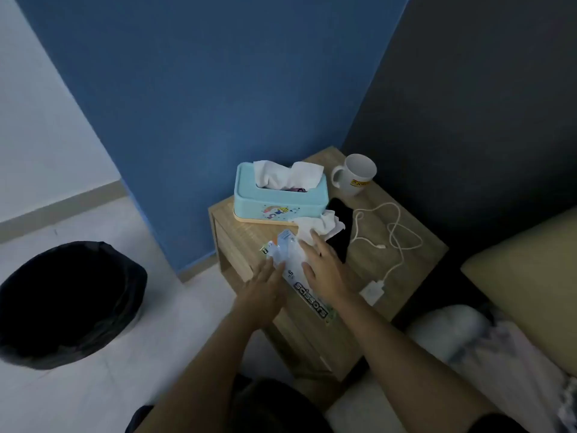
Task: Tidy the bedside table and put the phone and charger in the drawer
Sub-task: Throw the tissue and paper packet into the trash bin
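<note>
**Inspector:** Report the phone and charger first.

**Operator:** I see the phone [338, 232], dark, lying flat on the bedside table [415, 245], partly covered by a crumpled tissue [321, 225]. The charger [372, 290] is a white plug near the table's front right edge; its cable [395, 232] loops loosely across the top, just right of the phone. The drawer [232, 254] front below the top looks closed, though I cannot tell for certain.

**Inspector:** Hands?

**Operator:** My right hand [323, 267] lies flat, fingers spread, on a scissors package [299, 276] at the table's front left, fingertips touching the crumpled tissue. My left hand [265, 289] is open too, fingers extended against the package's left edge. Neither hand grips anything that I can see.

**Inspector:** Surroundings?

**Operator:** A light blue tissue box [279, 195] stands at the back of the table, tissues rising from its slot. A white mug [354, 175] stands at the back right corner, well apart from the hands. A bin with a black liner [67, 300] sits on the floor to the left. Pale bedding [487, 348] lies to the right.
</note>
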